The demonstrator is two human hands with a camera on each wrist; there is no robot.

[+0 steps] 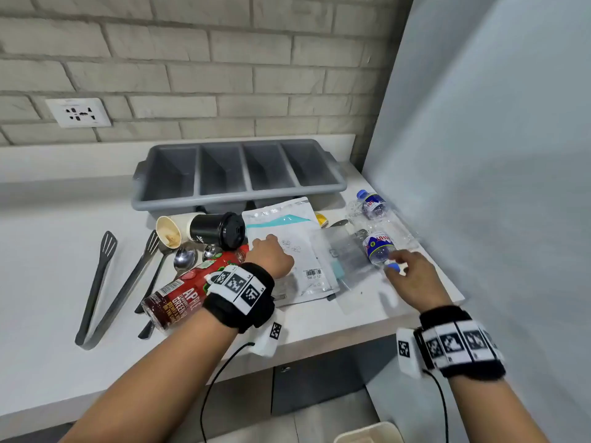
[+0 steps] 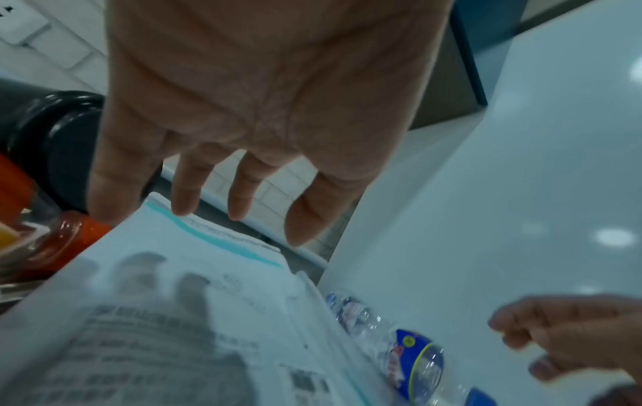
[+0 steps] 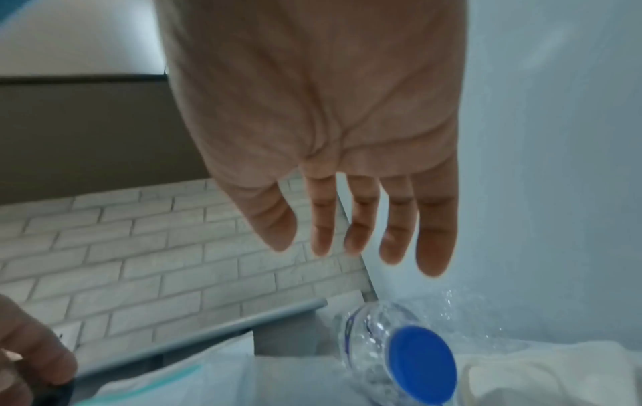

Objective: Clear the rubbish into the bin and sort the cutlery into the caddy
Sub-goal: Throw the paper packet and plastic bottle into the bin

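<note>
Nearest the lens: both forearms, each banded with a coded black wrist strap.

Right hand (image 1: 412,279): fingers extended and slack, gripping nothing, poised just over the blue cap of a small water bottle (image 1: 379,247) lying on its side at the right end of the counter (image 1: 48,266). Contact with the cap: cannot be determined.

Left hand (image 1: 270,255): fingers straight, held over a white printed mailer bag (image 1: 284,225); nothing grasped.

Second water bottle (image 1: 372,203): lying farther back, near the pale side panel.

Left of the bag: red apple green tea bottle (image 1: 179,295) on its side, partly under the left wrist; black lidded cup (image 1: 220,230) tipped over, nested against a paper cup (image 1: 169,231).

Cutlery: spoons (image 1: 185,259) and black tongs (image 1: 102,282) lying on the counter, left of the bottle.

Grey four-compartment caddy (image 1: 240,193): behind the clutter, against the brick wall.
</note>
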